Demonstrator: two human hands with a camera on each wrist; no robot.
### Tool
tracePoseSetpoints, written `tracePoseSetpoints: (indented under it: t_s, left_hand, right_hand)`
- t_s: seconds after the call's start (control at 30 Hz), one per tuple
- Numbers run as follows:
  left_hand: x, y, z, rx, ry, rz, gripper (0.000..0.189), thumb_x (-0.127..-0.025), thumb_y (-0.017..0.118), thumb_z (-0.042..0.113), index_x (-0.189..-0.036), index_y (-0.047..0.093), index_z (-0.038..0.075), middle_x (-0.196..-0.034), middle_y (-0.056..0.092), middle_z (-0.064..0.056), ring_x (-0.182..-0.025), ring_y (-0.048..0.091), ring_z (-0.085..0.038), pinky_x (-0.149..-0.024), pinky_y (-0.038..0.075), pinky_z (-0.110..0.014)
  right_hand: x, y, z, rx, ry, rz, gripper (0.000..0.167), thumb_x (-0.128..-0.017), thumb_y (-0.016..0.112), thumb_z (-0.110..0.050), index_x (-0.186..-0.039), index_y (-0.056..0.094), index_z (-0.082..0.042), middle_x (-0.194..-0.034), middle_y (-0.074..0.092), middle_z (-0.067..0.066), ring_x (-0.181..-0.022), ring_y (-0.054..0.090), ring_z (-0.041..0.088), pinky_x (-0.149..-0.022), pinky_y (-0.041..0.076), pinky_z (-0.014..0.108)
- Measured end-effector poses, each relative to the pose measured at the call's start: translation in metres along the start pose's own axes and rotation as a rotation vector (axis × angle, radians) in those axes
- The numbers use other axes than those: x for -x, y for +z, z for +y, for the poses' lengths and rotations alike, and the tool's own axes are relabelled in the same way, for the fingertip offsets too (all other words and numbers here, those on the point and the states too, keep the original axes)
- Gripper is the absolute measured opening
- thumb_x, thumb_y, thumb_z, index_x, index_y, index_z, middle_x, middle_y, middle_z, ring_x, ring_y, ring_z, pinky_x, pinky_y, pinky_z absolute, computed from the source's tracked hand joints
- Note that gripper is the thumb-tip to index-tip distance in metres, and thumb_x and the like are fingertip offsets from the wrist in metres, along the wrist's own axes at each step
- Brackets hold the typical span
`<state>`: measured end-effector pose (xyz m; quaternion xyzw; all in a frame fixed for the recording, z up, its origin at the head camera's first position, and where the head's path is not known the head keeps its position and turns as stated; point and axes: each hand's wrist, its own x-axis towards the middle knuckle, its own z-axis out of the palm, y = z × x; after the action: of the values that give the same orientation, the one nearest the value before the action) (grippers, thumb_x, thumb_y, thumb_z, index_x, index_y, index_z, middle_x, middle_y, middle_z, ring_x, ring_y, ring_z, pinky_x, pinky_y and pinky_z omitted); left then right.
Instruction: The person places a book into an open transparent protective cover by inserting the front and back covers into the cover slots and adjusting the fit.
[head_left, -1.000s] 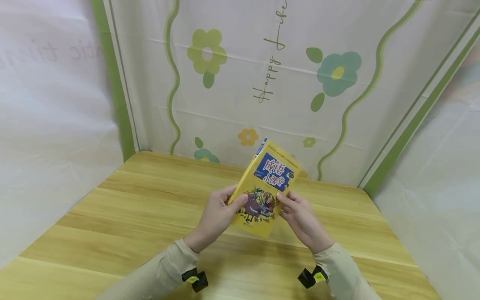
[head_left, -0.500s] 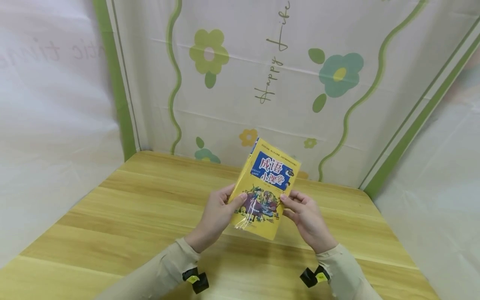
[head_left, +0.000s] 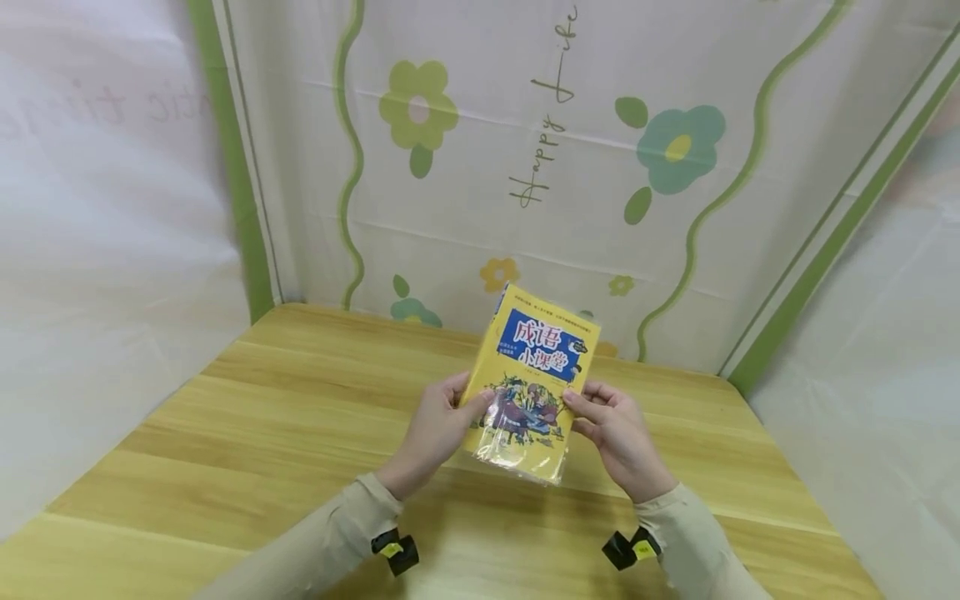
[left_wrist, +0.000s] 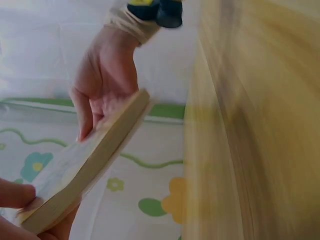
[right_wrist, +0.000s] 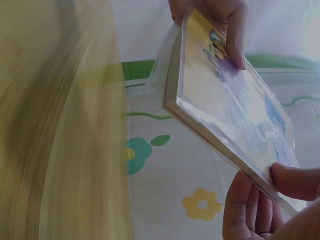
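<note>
A yellow book (head_left: 528,383) with a blue title block and a cartoon picture is held up over the table, front cover toward the head camera. Clear plastic film covers it and shines along the lower edge. My left hand (head_left: 435,429) grips its left side, thumb on the cover and fingers behind. On the opposite edge, my right hand (head_left: 618,433) pinches it between thumb and fingers. The left wrist view shows the page edges of the book (left_wrist: 90,160). In the right wrist view a loose flap of film (right_wrist: 162,67) sticks out past the book.
Beneath the hands lies a wooden table (head_left: 247,450). A white curtain (head_left: 465,192) with printed flowers hangs behind its far edge, and pale sheets (head_left: 105,250) close off both sides. Each sleeve carries a black wrist camera (head_left: 397,554).
The book has turned a little, so its cover faces the head camera more squarely and less of the spine shows. Its top has tipped left and slightly down. Both hands keep their hold.
</note>
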<state>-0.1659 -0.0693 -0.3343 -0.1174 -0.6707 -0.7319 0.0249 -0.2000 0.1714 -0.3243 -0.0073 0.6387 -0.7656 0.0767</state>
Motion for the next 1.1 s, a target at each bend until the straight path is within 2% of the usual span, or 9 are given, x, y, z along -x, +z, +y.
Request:
tracePoseSetpoints:
  t_s: [0.13, 0.2, 0.37, 0.43, 0.57, 0.73, 0.93, 1.1]
  left_hand:
    - [-0.004, -0.006, -0.002, -0.084, -0.029, -0.012, 0.026, -0.096, 0.065, 0.015, -0.118, 0.067, 0.000, -0.093, 0.072, -0.011, -0.077, 0.070, -0.024, -0.065, 0.059, -0.033]
    - [-0.006, -0.007, -0.003, -0.132, -0.043, -0.006, 0.025, -0.097, 0.064, 0.020, -0.111, 0.070, 0.001, -0.084, 0.071, -0.008, -0.067, 0.066, -0.018, -0.055, 0.054, -0.026]
    - [-0.010, -0.012, -0.004, -0.168, -0.066, -0.005, 0.034, -0.103, 0.052, 0.034, -0.113, 0.067, 0.005, -0.078, 0.068, -0.009, -0.061, 0.064, -0.020, -0.051, 0.054, -0.029]
    - [-0.011, -0.015, -0.005, -0.161, -0.063, -0.023, 0.035, -0.105, 0.048, 0.032, -0.117, 0.064, 0.003, -0.082, 0.070, -0.011, -0.066, 0.068, -0.025, -0.057, 0.059, -0.037]
    - [-0.012, -0.018, -0.005, -0.177, -0.076, -0.045, 0.032, -0.105, 0.049, 0.025, -0.114, 0.066, -0.001, -0.086, 0.070, -0.011, -0.070, 0.069, -0.026, -0.062, 0.060, -0.042]
    - [-0.014, -0.020, -0.008, -0.194, -0.114, -0.043, 0.028, -0.104, 0.053, 0.022, -0.107, 0.070, 0.000, -0.090, 0.067, -0.011, -0.075, 0.067, -0.025, -0.066, 0.060, -0.041]
    - [-0.015, -0.023, -0.012, -0.165, -0.124, -0.059, 0.032, -0.103, 0.055, 0.026, -0.111, 0.069, -0.001, -0.090, 0.066, -0.013, -0.075, 0.067, -0.029, -0.064, 0.060, -0.039]
    - [-0.015, -0.024, -0.013, -0.209, -0.101, -0.051, 0.025, -0.102, 0.056, 0.022, -0.105, 0.069, 0.000, -0.087, 0.064, -0.013, -0.072, 0.065, -0.027, -0.058, 0.060, -0.039]
  right_hand:
    - [0.000, 0.000, -0.002, 0.057, -0.008, 0.028, 0.032, -0.090, 0.072, -0.009, -0.113, 0.057, 0.007, -0.098, 0.067, 0.009, -0.086, 0.064, 0.019, -0.077, 0.054, 0.030]
    - [0.000, -0.001, -0.003, 0.077, -0.014, 0.037, 0.032, -0.090, 0.073, -0.010, -0.112, 0.057, 0.007, -0.097, 0.067, 0.009, -0.085, 0.063, 0.018, -0.075, 0.054, 0.029]
    - [-0.001, -0.002, -0.002, 0.092, -0.007, 0.043, 0.027, -0.089, 0.073, -0.007, -0.108, 0.060, 0.007, -0.097, 0.068, 0.011, -0.084, 0.063, 0.020, -0.076, 0.055, 0.033]
    - [-0.002, -0.001, 0.000, 0.097, -0.001, 0.047, 0.025, -0.088, 0.074, -0.007, -0.105, 0.061, 0.006, -0.095, 0.068, 0.011, -0.083, 0.063, 0.021, -0.076, 0.055, 0.034]
    - [-0.004, -0.002, 0.003, 0.125, -0.009, 0.050, 0.022, -0.087, 0.075, -0.006, -0.100, 0.062, 0.006, -0.090, 0.067, 0.010, -0.080, 0.063, 0.019, -0.074, 0.056, 0.034]
    - [-0.004, -0.004, 0.004, 0.174, -0.016, 0.068, 0.022, -0.087, 0.075, -0.006, -0.099, 0.061, 0.005, -0.088, 0.067, 0.009, -0.079, 0.063, 0.018, -0.071, 0.055, 0.031]
    - [-0.005, -0.006, 0.006, 0.208, 0.008, 0.075, 0.022, -0.086, 0.075, -0.005, -0.099, 0.060, 0.005, -0.090, 0.067, 0.011, -0.080, 0.063, 0.020, -0.069, 0.055, 0.031]
    - [-0.007, -0.005, 0.007, 0.225, 0.018, 0.065, 0.023, -0.087, 0.074, -0.004, -0.101, 0.058, 0.006, -0.091, 0.066, 0.012, -0.080, 0.063, 0.020, -0.069, 0.055, 0.030]
